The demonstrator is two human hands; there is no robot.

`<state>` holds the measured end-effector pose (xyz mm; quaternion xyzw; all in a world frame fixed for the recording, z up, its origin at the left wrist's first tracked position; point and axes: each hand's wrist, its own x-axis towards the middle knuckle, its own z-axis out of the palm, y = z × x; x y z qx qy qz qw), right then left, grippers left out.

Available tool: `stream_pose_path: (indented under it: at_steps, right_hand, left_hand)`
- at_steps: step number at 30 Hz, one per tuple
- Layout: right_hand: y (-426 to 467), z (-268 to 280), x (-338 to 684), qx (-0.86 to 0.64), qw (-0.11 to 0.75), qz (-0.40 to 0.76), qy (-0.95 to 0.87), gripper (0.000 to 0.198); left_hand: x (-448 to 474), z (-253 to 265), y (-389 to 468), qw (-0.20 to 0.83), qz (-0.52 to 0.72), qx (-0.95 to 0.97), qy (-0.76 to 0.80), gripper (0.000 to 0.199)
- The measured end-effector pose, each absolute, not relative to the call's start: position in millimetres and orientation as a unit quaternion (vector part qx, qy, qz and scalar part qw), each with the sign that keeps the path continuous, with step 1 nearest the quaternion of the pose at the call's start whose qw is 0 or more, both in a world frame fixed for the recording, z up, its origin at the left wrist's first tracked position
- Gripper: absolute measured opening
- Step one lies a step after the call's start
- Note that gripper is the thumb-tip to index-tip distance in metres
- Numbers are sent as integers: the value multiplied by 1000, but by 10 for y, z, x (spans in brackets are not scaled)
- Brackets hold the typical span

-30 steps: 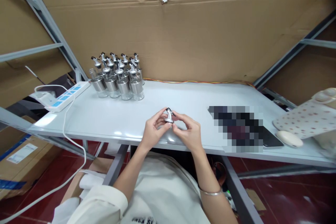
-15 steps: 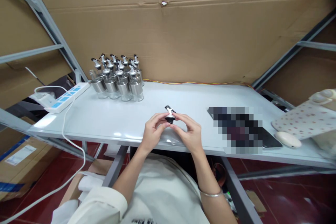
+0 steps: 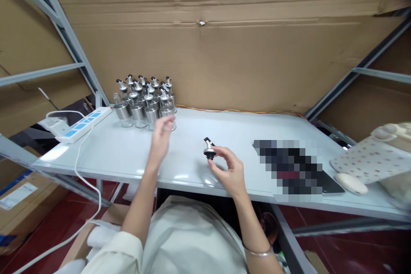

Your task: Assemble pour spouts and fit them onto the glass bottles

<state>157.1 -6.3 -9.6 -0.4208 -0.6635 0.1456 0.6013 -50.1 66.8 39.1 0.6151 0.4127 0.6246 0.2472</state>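
Note:
A bottle pourer point(image 3: 209, 152), with a silver collar, black ribbed stopper and black flip lid, is pinched upright between the thumb and fingers of my right hand point(image 3: 229, 169). It is held above the white table point(image 3: 199, 126). My left hand point(image 3: 160, 139) reaches forward at the left, holding nothing I can see, its fingers loosely extended and slightly blurred. Just in front of those fingers stands a group of glass bottles with steel sleeves, the nearest bottle point(image 3: 167, 113) partly covered by them. Most carry pourers like mine. The leftmost bottle point(image 3: 123, 113) has a bare neck.
A white power strip point(image 3: 85, 125) with a plugged-in adapter and cable lies at the table's left edge. At right are a dark flat object point(image 3: 327, 180), partly pixelated, a cream oval item point(image 3: 351, 183) and a spotted container point(image 3: 369, 154). Cardboard point(image 3: 224, 60) walls the back.
My left hand has let go of the pourer and moved left and forward to the bottles. My right hand keeps the pourer in nearly the same place. The view has tilted slightly upward.

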Motion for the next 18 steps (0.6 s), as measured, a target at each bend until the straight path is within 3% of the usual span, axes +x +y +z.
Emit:
stream_pose_path:
  at_steps: [3,6,9,15,18]
  right_hand:
    - [-49,-134,1563,-419,625,155,-640,29]
    - [-37,-149,1555,-402,642,163,-632,31]
    - [-40,-129,1553,-393,636,167,-642,34]
    - [-54,-91,1557,-396,623,163,-655,40]
    - [-46,-110,1566,-395,648,150,-633,34]
  left_hand:
    - [-1024,627,1180,62,708,479,515,38]
    - [-1525,773,1633,-22,693,432,578,54]
    - [-1864,820,1925,7,661,460,592,58]
    - [-2126,849,2025,124,639,465,600,12]
    - [-2158,870,1876,128,644,455,601,14]
